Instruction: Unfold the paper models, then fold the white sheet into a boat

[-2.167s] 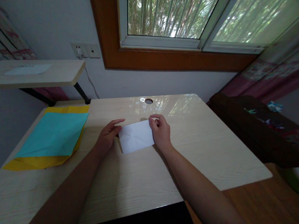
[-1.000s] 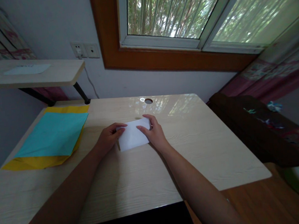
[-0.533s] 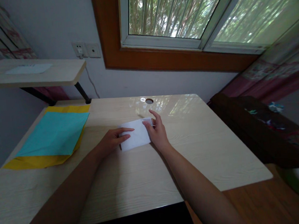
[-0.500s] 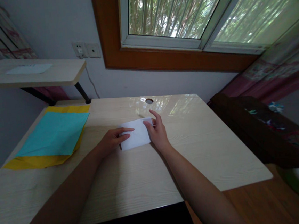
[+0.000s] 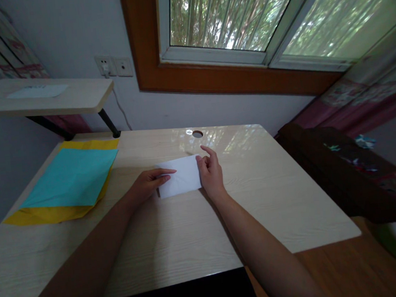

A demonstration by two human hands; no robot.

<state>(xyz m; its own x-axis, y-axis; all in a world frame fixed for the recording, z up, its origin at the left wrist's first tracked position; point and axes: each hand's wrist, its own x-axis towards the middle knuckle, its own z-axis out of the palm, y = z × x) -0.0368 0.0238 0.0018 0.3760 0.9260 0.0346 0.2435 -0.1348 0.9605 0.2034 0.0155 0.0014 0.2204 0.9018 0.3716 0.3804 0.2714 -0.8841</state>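
Observation:
A small white rectangle of paper (image 5: 183,176) is between my two hands, just above or on the light wood desk. Its surface looks blank. My left hand (image 5: 149,180) grips the left edge, with the index finger and thumb lying over the top face and the other fingers hidden beneath. At the right edge, my right hand (image 5: 212,175) pinches the paper between thumb and curled fingers, its index finger raised and bent. Whether the paper is folded I cannot tell.
On the desk (image 5: 275,197) at the left lie a turquoise sheet (image 5: 72,178) and yellow sheets (image 5: 51,215) under it. A raised shelf (image 5: 85,93) holds a white paper (image 5: 38,91). A round cable hole (image 5: 197,133) sits near the back edge, below the window.
My right hand has shifted slightly right, its thumb sliding from the paper's top face to the right edge. My left hand stays at the left edge.

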